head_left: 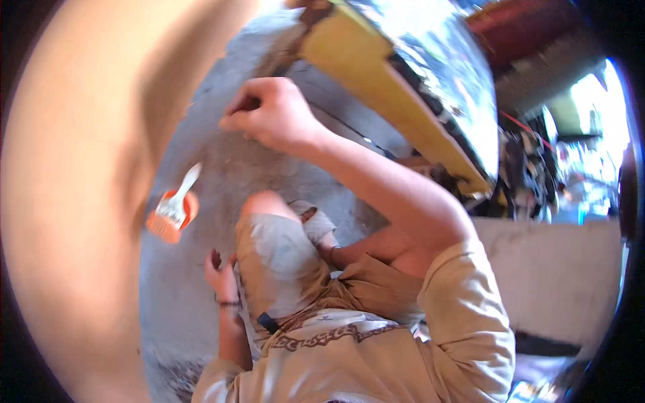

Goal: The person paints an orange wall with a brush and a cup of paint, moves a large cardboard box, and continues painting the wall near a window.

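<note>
Upper centre of the frame, the right hand (pixel 272 114) reaches out over the concrete floor (pixel 222 168), fingers pinched together on a small dark piece (pixel 246 104), likely for fine control beside the yellow-edged foil panel (pixel 383 74). Lower down, the left hand (pixel 222 270) rests curled by the knee (pixel 265 205); its grip I cannot tell. An orange brush (pixel 172 213) lies flat at centre left, within reach

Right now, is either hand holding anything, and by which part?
The right hand is closed near the yellow panel; whether it pinches something cannot be told. The left hand rests by the knee, holding nothing visible. The brush lies untouched.
</note>
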The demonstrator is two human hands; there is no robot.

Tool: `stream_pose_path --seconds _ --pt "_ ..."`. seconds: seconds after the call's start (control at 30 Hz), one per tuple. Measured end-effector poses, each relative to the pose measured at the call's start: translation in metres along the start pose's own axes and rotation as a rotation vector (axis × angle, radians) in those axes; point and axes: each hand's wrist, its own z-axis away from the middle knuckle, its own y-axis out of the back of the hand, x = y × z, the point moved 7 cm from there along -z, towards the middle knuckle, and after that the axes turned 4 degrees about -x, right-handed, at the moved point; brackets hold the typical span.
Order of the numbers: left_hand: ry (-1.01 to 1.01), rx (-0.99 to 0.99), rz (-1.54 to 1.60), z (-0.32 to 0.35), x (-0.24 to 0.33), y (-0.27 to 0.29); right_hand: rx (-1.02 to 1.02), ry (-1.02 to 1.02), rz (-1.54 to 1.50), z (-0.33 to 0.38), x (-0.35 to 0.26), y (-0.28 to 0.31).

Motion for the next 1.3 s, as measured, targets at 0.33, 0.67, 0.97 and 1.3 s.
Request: stream_pose_path --seconds 0.33,0.67,0.97,1.3 --pt "-0.809 -0.122 -0.040 0.049 0.238 -0.084 0.637 0.232 0.901 0.150 -0.074 0.192" --pt "-1.145 -0.172 0.191 0.036 0.445 -0.124 1.051 -0.656 0.570 0.241 0.104 0.436" --pt "-0.522 -0.880 -0.446 -0.027 0.581 -0.314 0.773 -0.740 -0.357 0.191 0.179 0.450" --pt "-0.211 -0.699 -0.338 -0.051 0.579 -0.333 0.574 -0.992 -0.863 0.183 0.217 0.455"
